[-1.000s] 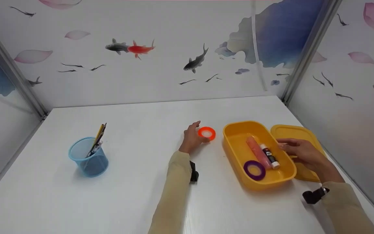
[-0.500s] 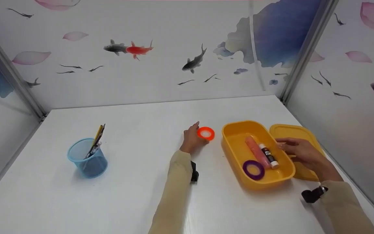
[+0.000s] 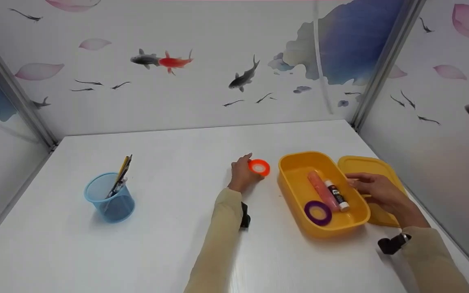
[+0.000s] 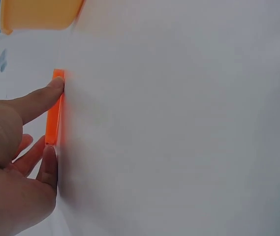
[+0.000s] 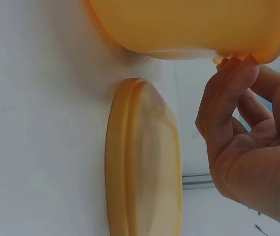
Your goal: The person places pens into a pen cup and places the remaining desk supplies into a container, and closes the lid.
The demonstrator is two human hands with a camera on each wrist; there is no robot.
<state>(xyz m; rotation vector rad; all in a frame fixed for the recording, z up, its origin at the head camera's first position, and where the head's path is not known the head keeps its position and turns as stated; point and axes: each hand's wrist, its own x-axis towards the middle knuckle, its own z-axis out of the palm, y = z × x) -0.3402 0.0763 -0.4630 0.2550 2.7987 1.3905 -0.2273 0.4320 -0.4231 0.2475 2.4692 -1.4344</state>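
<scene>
My left hand [image 3: 242,174] pinches an orange roll of tape [image 3: 266,172] by its outer edge, left of the yellow box. In the left wrist view, thumb and fingers press opposite ends of the tape roll [image 4: 54,118], which lies flat on the table. At the right, my right hand [image 3: 381,193] holds the rim of the open yellow box [image 3: 299,217], fingers bent against its side in the right wrist view. Inside the box lie a purple tape roll [image 3: 308,212], a pinkish-orange tube-like item [image 3: 322,189] and a glue stick [image 3: 338,195].
A yellow lid [image 3: 364,162] lies on the table right of the box, partly behind the right hand. Far left stands a blue mesh pen cup [image 3: 118,207] with pencils [image 3: 122,173] in it. Panels with printed fish enclose the white table [image 3: 157,252] at back and sides.
The left hand's thumb and fingers have drawn in slightly closer around the orange tape roll. The tape, the box and the right hand stay in place.
</scene>
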